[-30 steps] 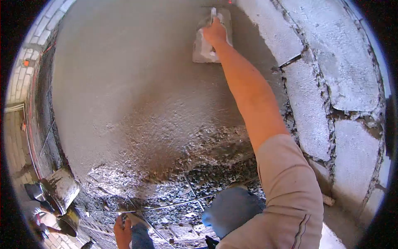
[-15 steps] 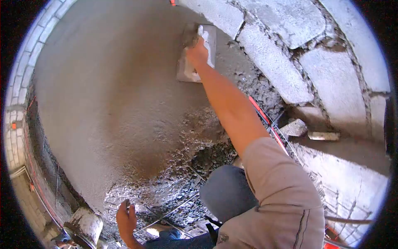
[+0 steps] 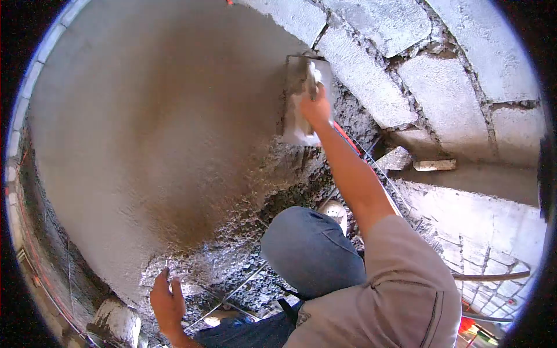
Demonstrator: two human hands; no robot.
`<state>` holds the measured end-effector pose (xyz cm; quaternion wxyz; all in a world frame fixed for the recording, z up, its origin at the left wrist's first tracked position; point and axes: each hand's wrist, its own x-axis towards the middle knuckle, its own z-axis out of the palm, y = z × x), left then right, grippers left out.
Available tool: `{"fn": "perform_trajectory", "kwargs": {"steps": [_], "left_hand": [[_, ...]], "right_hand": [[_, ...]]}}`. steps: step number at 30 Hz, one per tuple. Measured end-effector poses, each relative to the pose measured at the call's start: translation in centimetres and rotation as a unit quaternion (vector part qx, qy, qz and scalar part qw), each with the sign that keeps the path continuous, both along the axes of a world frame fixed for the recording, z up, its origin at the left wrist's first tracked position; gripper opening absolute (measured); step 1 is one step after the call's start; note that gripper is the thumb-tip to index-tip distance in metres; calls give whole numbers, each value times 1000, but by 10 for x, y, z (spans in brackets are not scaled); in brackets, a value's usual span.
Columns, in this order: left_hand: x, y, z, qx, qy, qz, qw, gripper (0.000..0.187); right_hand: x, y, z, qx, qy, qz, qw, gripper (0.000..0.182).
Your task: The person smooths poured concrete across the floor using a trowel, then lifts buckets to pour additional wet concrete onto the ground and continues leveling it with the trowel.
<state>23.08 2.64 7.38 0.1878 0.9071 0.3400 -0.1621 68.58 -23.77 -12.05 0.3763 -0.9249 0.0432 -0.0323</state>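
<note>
**Trowel (image 3: pixel 299 124) set close in beside the block wall (image 3: pixel 368 81)**

From where I stand, the right hand (image 3: pixel 316 109) is wrapped firmly around the trowel's handle, with the arm stretched well out in front. The flat plate lies on the right margin of the wet concrete (image 3: pixel 110 133). Its far right corner comes very near the lowest blocks; whether the two touch I can't tell. A narrow strip of rough, dark rubble (image 3: pixel 355 110) runs between the plate's right side and the wall, so there is little room that way. To the left it's the opposite: a broad, smooth grey sheet spreads out, nothing standing on it, as far as the curved border on the far side.

The near edge is ragged. There the smooth surface breaks up into lumps and then loose gravel, with thin rods (image 3: pixel 223 301) crossing over it. The person's bent knee (image 3: pixel 307 249) juts above this edge, and a pale shoe (image 3: pixel 333 211) shows just beyond it, below the trowel.

The left hand (image 3: pixel 167 303) hangs above the near left edge, fingers half curled, well apart from the trowel; I can't tell whether it has hold of anything. A block (image 3: pixel 119 319) sits lower down, to its left.
</note>
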Motion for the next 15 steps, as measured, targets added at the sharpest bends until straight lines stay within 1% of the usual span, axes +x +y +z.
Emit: {"fn": "perform_trajectory", "kwargs": {"steps": [2,4,5,6,7,8,9,10,12,13,15], "left_hand": [[-2,-2,1,-14,-14,15,1000,30],[-3,-8,3,11,9,20,1000,30],[0,-11,5,-23,11,55,998,30],[-6,-12,0,-25,16,54,998,30],[-14,-12,-5,-20,31,53,998,30],[-19,-14,-11,-16,46,50,998,30],[-14,-17,-11,-33,69,75,994,31],[-16,-19,-16,-35,75,70,994,31],[-31,-18,-30,-73,53,117,989,30],[-35,-18,-35,-69,56,116,989,30],[-38,-23,-44,-84,62,135,985,30]], "right_hand": [[-12,-31,4,-28,19,-13,999,47],[-6,-63,9,-41,34,-10,999,44],[4,-83,6,-39,25,73,996,41],[13,-94,1,-35,18,155,987,37],[21,-95,11,-80,2,193,978,37],[33,-95,11,-84,6,191,978,37],[45,-92,8,-83,-33,225,970,38],[56,-91,4,-80,-72,258,960,39],[78,-86,2,-95,-41,266,958,36],[90,-83,-3,-110,-18,277,954,32],[109,-81,-22,-92,-33,280,955,33]]}}
